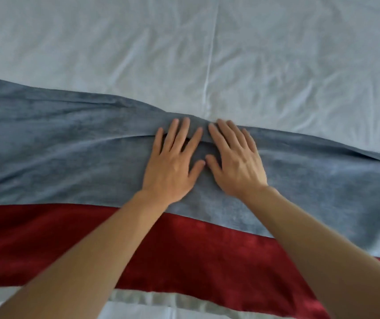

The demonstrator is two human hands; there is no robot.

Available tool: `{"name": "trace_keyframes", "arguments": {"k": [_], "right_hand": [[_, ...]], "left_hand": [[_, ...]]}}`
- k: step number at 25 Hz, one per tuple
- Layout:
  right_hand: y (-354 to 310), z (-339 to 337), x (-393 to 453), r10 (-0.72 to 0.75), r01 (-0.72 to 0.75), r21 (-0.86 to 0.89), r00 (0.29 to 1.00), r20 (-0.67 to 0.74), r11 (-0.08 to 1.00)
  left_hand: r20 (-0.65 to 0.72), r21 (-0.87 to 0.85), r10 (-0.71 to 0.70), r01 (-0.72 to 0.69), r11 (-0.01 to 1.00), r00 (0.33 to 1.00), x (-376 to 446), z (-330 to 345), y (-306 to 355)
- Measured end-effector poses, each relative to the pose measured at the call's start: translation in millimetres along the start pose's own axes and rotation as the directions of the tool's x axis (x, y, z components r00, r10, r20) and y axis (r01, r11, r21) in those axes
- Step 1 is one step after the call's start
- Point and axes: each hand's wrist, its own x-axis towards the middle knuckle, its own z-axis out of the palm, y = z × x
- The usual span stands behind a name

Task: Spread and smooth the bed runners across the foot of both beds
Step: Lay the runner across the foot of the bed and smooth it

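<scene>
Head view: blue runner (57,146) lies across the white sheet (276,54), creased near its far edge. Left hand (172,164) and right hand (237,164) press flat on it, fingers spread, side by side, thumbs nearly touching. Red runner (184,249) lies just nearer, partly under the blue.

White-sheeted bed (276,54) carries two runners — blue-grey runner (57,146) overlapping red runner (184,249).
</scene>
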Motion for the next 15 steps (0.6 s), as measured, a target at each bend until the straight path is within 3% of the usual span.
{"name": "trace_keyframes", "arguments": {"k": [3, 5, 7, 8, 10, 12, 15], "right_hand": [[74, 4, -32, 0.202, -0.197, -0.128, 0.979, 0.025, 0.972], [129, -6, -52, 0.364, -0.357, -0.149, 0.931, 0.017, 0.922], [156, -15, -66, 0.436, -0.434, -0.126, 0.900, -0.013, 0.892], [154, -17, -71, 0.402, -0.405, -0.097, 0.914, -0.048, 0.909], [128, -14, -74, 0.225, -0.229, -0.026, 0.969, -0.107, 0.973], [114, -4, -88, 0.083, -0.083, 0.007, 0.993, -0.087, 0.997], [168, -7, -117, 0.173, -0.173, -0.021, 0.984, -0.036, 0.985]], "left_hand": [[-0.040, 0.079, -0.131, 0.134, 0.988, 0.991, -3, 14, -21], [-0.042, 0.101, -0.279, 0.282, 0.954, 0.959, 0, 9, -49], [-0.031, 0.069, -0.340, 0.342, 0.937, 0.940, 4, 3, -43], [-0.048, 0.050, -0.299, 0.301, 0.952, 0.953, 7, 3, -19], [-0.047, 0.015, -0.073, 0.074, 0.997, 0.996, 7, 12, 48], [-0.014, 0.013, 0.125, -0.125, 0.992, 0.992, 5, 27, 112], [0.039, 0.061, 0.065, -0.068, 0.996, 0.997, 14, 42, 145]]}}
